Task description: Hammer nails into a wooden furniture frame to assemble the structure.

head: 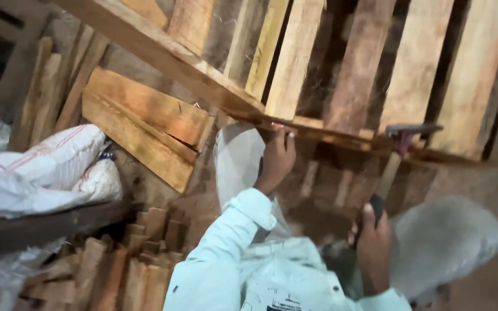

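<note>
A wooden pallet (295, 63) of pale slats leans across the upper view, with a long edge rail (168, 55) running down to the right. My left hand (276, 158) reaches up and grips the lower edge of that rail. My right hand (373, 245) holds the wooden handle of a hammer (397, 151), whose dark metal head sits against the pallet's lower rail at the right. Both arms wear pale blue sleeves.
White woven sacks (41, 170) lie at the left over a dark beam. Short offcuts of wood (128, 265) are heaped at the bottom left. Loose planks (145, 124) lean behind them. A grey sack (445, 242) sits at the lower right.
</note>
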